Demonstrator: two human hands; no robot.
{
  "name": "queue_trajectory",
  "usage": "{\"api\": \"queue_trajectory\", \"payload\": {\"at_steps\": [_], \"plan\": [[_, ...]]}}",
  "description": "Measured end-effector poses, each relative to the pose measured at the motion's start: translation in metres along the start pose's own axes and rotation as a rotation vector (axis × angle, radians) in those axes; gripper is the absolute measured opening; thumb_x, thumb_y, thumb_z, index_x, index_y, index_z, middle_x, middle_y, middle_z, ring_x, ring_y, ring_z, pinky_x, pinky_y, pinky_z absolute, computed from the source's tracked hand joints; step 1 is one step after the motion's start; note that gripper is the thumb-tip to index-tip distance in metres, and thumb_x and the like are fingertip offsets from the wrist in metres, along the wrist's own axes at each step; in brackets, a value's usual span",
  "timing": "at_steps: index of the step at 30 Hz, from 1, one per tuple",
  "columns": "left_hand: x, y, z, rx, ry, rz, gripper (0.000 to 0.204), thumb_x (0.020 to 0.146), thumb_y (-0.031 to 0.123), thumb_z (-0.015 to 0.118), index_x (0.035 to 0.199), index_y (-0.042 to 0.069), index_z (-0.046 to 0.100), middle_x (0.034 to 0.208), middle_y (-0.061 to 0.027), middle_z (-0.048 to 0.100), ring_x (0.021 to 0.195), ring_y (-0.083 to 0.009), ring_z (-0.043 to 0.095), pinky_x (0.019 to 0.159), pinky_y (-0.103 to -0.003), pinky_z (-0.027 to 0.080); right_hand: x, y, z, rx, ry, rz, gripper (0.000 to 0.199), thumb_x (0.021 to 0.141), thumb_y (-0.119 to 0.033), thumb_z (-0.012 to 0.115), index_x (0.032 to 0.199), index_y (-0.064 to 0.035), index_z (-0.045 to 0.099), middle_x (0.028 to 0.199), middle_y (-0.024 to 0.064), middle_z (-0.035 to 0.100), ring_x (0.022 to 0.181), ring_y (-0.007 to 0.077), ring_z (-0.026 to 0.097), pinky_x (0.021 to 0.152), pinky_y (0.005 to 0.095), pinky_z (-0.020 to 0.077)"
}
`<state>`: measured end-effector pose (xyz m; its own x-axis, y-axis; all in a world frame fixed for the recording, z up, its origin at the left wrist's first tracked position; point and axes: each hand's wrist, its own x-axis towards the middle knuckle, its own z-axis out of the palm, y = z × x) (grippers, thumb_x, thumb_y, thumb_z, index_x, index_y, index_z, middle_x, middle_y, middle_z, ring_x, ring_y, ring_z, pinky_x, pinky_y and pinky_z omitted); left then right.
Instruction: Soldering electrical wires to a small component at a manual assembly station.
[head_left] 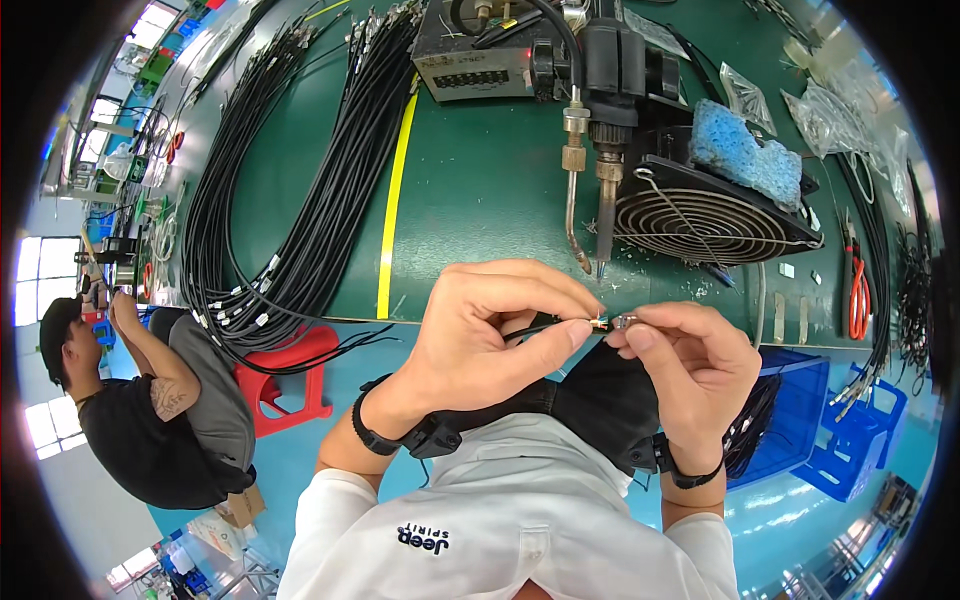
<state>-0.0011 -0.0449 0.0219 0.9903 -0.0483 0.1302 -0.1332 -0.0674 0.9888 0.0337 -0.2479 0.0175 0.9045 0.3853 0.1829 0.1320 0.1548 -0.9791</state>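
My left hand (478, 335) pinches a black cable (532, 328) near its bared end, thumb and forefinger closed on it. A brassy metal tip shows at the cable's end, just past the fingertips. Facing it, my right hand (700, 362) grips a small silver metal connector (624, 322) between thumb and fingers. Cable tip and connector are very close together; whether they touch I cannot tell. Both hands are held at the bench's near edge. Just above them points the tip of a clamped soldering iron (607, 190), beside a thin bent metal tube (573, 215).
A black fan (710, 215) bears a blue sponge (745, 155). Bundled black cables (335, 190) lie left of a yellow line (396, 210); a control box (475, 75) stands behind. Red-handled pliers (858, 300) lie right. A red stool (262, 385) and another person (150, 410) are left.
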Motion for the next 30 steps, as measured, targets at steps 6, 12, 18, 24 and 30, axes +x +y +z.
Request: {"api": "queue_trajectory", "payload": {"at_steps": [6,12,18,24,30], "plan": [[0.001,-0.005,-0.001,-0.040,-0.006,0.001,0.007,0.079,-0.003,0.068,0.085,-0.004,0.072,0.093,-0.0155,0.072,0.049,0.0002,0.041,0.044,-0.017,0.029,0.007,0.003,0.010,-0.037,0.062,0.009,0.018,0.083,0.013,0.065,0.101,0.0093,0.065,0.092,0.0167,0.068,0.080,0.0200,0.069,0.071,0.0276,0.0575],[0.002,-0.004,-0.003,-0.031,0.005,-0.012,0.007,0.079,-0.004,0.068,0.085,-0.005,0.071,0.093,-0.0164,0.072,0.050,0.0002,0.042,0.043,-0.017,0.029,0.009,0.005,0.013,-0.083,0.065,-0.064,0.017,0.084,0.012,0.063,0.100,0.0081,0.064,0.090,0.0160,0.068,0.076,0.0194,0.069,0.068,0.0268,0.0578],[0.001,-0.005,-0.002,-0.035,0.011,-0.005,0.008,0.079,-0.004,0.068,0.086,-0.004,0.071,0.092,-0.0165,0.072,0.050,-0.0002,0.043,0.044,-0.017,0.029,0.008,0.006,0.012,-0.061,0.076,-0.051,0.021,0.080,0.015,0.066,0.100,0.0100,0.066,0.090,0.0174,0.069,0.077,0.0183,0.069,0.068,0.0267,0.0568],[0.000,-0.006,-0.002,-0.031,0.007,0.007,0.009,0.079,-0.005,0.067,0.087,-0.005,0.070,0.093,-0.0172,0.072,0.050,-0.0003,0.043,0.044,-0.017,0.030,0.008,0.006,0.013,-0.093,0.061,-0.074,0.016,0.083,0.013,0.063,0.099,0.0076,0.063,0.091,0.0161,0.068,0.076,0.0199,0.070,0.068,0.0274,0.0582],[0.000,-0.005,-0.002,-0.075,0.007,-0.042,0.008,0.079,-0.006,0.066,0.087,-0.006,0.069,0.094,-0.0176,0.071,0.053,-0.0005,0.044,0.047,-0.017,0.033,0.009,0.005,0.016,-0.050,0.104,-0.059,0.020,0.080,0.015,0.066,0.099,0.0103,0.066,0.089,0.0175,0.069,0.078,0.0185,0.069,0.068,0.0261,0.0568]]}}
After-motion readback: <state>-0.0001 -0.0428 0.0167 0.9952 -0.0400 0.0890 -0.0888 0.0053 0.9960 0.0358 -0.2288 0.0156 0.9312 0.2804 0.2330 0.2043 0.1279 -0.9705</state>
